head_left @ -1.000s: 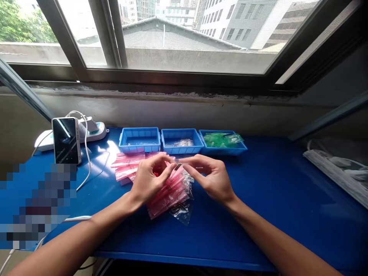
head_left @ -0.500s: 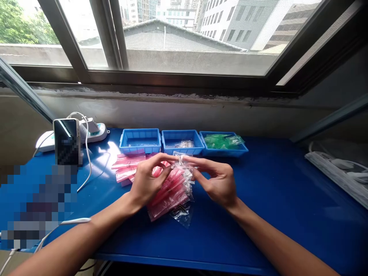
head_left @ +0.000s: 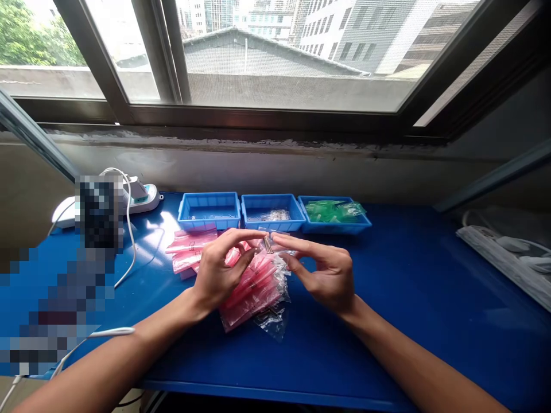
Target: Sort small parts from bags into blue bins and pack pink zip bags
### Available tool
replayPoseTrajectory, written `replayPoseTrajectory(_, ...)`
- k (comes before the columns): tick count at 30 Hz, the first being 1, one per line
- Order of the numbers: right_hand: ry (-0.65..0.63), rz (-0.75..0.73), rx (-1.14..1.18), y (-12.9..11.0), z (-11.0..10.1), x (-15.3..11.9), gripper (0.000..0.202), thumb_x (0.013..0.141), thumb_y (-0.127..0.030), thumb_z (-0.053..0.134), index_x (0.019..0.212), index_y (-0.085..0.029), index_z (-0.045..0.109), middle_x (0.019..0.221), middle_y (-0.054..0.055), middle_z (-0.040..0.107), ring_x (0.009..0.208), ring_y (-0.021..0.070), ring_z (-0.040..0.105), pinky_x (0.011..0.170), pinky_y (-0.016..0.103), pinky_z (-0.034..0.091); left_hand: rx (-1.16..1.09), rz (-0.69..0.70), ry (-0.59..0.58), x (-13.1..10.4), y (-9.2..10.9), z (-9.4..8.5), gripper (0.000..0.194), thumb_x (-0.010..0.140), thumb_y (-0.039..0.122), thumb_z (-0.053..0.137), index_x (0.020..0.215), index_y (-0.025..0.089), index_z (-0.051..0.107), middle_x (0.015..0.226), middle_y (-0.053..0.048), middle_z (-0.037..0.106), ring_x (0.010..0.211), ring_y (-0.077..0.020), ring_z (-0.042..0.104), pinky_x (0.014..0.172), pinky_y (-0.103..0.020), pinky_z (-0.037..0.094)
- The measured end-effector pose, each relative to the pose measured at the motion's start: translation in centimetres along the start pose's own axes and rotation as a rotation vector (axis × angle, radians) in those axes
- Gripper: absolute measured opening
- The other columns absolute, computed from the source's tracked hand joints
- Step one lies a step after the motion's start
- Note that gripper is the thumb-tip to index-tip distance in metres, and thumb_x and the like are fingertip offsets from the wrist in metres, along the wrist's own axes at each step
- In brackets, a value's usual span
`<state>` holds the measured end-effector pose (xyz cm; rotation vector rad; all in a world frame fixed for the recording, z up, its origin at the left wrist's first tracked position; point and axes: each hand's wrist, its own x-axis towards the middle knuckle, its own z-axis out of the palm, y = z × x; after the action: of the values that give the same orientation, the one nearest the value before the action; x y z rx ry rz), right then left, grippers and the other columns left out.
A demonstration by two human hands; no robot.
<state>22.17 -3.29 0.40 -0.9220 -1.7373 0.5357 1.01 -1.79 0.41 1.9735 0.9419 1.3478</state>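
My left hand [head_left: 219, 272] and my right hand [head_left: 329, 272] face each other above the pile, thumbs and index fingers curled in a pinch. Between the fingertips is a small clear plastic bag [head_left: 279, 234], with a few thin metal pieces [head_left: 268, 245], like screws or pins, showing in it. Below lie pink plastic bags [head_left: 249, 301], with more of them [head_left: 187, 258] left of my left hand. Clear bags [head_left: 273, 327] stick out at the pile's right and front; dark slim pieces show in one.
Along the wall stand three blue bins: the left bin [head_left: 209, 221] and middle bin [head_left: 275, 226] hold small thin pieces, and the right bin [head_left: 344, 228] holds green bags [head_left: 331, 210]. A power strip [head_left: 148, 201] with white cables lies at left, another strip [head_left: 503, 261] at right.
The metal pieces between my fingertips now show clearly and the clear bag looks turned. Both hands stay almost in place.
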Motion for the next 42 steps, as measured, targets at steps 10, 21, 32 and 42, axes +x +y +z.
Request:
replayPoseTrajectory(10,-0.067,0.156,0.018,-0.6,0.2,0.4,0.022,0.094,-0.025,0.068,0.078,-0.019,0.081,0.052,-0.001,0.068,0.040,0.0129,0.060,0.044,0.025,0.049,-0.176,-0.288,-0.104,0.5,1.1,0.1,0.028,0.097,0.035,0.069,0.076,0.015,0.066,0.059,0.002,0.062,0.051,-0.0107,0.056,0.050,-0.021,0.042)
replayPoseTrajectory(21,-0.066,0.249,0.046,-0.8,0.2,0.7,0.025,0.092,-0.029,0.067,0.075,-0.018,0.082,0.055,0.001,0.068,0.041,0.0109,0.053,0.042,0.024,0.041,-0.169,-0.335,-0.109,0.6,0.9,0.2,0.032,0.095,0.038,0.070,0.074,0.014,0.066,0.058,0.003,0.055,0.051,-0.0088,0.044,0.049,-0.021,0.032)
replayPoseTrajectory(32,-0.001,0.159,0.130,0.3,0.5,0.2,0.017,0.093,-0.025,0.074,0.104,-0.024,0.087,0.085,0.005,0.084,0.050,0.0167,0.072,0.049,0.027,0.061,-0.067,-0.127,-0.053,0.2,0.3,0.0,0.013,0.098,0.026,0.068,0.094,0.015,0.073,0.085,-0.006,0.079,0.073,-0.0173,0.075,0.063,-0.025,0.059)
replayPoseTrajectory(42,-0.012,-0.127,-0.091,0.1,-0.2,0.3,0.035,0.093,-0.012,0.068,0.119,-0.030,0.082,0.119,0.002,0.079,0.108,0.0286,0.079,0.095,0.040,0.068,0.037,0.157,-0.013,0.4,-0.1,-0.2,0.018,0.097,0.009,0.065,0.109,0.017,0.075,0.111,-0.010,0.081,0.105,-0.0216,0.074,0.084,-0.032,0.064)
